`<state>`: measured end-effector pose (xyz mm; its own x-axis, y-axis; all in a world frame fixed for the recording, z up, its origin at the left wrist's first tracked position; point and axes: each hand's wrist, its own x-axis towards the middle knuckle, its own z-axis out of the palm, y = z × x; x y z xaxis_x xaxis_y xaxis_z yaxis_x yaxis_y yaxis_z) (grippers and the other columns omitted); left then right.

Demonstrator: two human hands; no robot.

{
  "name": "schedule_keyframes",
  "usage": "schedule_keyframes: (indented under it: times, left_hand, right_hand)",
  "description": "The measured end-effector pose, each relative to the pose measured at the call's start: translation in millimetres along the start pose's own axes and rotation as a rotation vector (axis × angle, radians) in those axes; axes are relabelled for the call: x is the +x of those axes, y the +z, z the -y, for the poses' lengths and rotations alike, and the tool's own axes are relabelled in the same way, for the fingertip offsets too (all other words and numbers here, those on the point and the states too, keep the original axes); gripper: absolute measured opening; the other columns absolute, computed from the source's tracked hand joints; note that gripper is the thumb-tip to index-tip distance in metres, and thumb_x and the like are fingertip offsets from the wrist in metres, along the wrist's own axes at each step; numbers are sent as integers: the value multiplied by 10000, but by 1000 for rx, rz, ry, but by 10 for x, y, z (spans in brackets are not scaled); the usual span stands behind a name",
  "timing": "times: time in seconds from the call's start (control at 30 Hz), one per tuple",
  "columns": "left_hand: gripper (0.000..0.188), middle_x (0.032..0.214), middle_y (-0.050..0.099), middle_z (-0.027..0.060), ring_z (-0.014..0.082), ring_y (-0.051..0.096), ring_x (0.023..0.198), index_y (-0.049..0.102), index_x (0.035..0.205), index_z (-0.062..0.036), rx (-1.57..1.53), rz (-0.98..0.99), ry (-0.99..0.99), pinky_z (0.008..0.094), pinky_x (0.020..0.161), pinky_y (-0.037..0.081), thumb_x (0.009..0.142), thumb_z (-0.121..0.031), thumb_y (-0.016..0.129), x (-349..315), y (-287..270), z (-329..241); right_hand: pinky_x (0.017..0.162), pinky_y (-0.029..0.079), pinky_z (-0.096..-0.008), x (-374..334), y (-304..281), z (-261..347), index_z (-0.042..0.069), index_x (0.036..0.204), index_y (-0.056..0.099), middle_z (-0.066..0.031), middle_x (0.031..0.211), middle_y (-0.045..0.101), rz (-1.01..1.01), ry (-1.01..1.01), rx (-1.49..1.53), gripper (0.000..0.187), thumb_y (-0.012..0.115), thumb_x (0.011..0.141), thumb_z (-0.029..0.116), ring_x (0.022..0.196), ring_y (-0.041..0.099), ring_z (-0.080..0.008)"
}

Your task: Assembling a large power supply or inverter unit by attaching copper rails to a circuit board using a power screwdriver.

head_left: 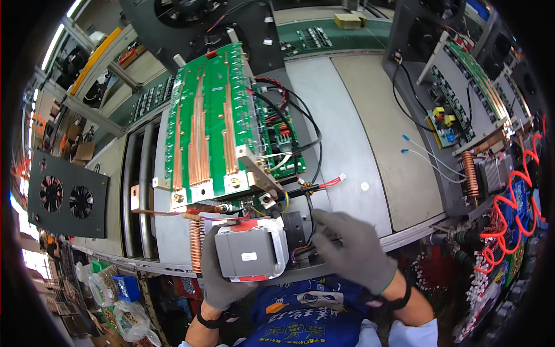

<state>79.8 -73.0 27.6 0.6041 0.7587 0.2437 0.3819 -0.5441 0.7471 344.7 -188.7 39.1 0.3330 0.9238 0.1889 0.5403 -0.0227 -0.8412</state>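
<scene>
My left hand [222,291], in a grey glove, is wrapped around the lower left side of a grey block-shaped transformer [245,254] with a pale metal frame and red edging. The block sits at the front edge of a large green circuit board assembly [199,115] with copper strips. My right hand [355,248], also gloved in grey, is to the right of the block. Its fingers are bent together at a black cable [310,208] that runs down from the assembly. A copper coil [196,246] stands left of the block.
A black panel with two fans [66,196] stands at the left. Another partly built unit [462,104] is at the right, with white leads and a copper coil. Red coiled hose [503,202] hangs at the far right. Bags and a blue bin [125,287] are at the lower left.
</scene>
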Motion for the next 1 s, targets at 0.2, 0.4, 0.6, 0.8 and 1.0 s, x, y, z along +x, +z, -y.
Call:
schedule_keyframes:
  times: [0.2, 0.4, 0.6, 0.8, 1.0]
  left_hand:
    - [1279, 1462, 498, 217, 335, 547, 1333, 179, 1577, 57, 96, 65, 58, 478, 1131, 437, 631, -280, 972, -136, -26, -31]
    - [969, 1326, 549, 239, 348, 644, 1156, 371, 1408, 76, -38, -10, -192, 463, 994, 539, 707, -295, 928, -372, 61, 114]
    - [986, 1369, 517, 267, 364, 641, 1168, 268, 1490, 47, -129, 61, -385, 476, 984, 556, 778, -255, 879, -500, 38, 321]
    - [1145, 1412, 493, 277, 378, 624, 1214, 89, 1580, 8, 57, 3, -76, 493, 1007, 555, 797, -279, 874, -403, 47, 161]
    - [1192, 1432, 552, 200, 301, 624, 1250, 186, 1561, 66, 226, 14, 12, 450, 1088, 478, 718, -356, 915, -274, 16, 69]
  right_hand:
    - [673, 550, -452, 503, -186, -160, 107, 1167, 655, -109, 899, 670, 266, -94, -193, 260, 644, 917, 177, 785, 689, -327]
    - [653, 556, -424, 856, 93, -305, 139, 1168, 677, -86, 815, 627, 343, -390, -297, 282, 673, 888, 173, 735, 685, -286]
    - [629, 558, -416, 987, 147, -425, 113, 915, 680, -76, 800, 631, 347, -494, -550, 108, 696, 857, 202, 710, 693, -276]
    - [647, 558, -414, 1031, 120, -423, 96, 904, 688, -87, 811, 639, 365, -560, -411, 133, 713, 837, 208, 739, 698, -281]
    - [705, 559, -427, 979, 141, -437, 106, 1019, 707, -94, 878, 650, 309, -379, -281, 167, 690, 907, 230, 796, 689, -291]
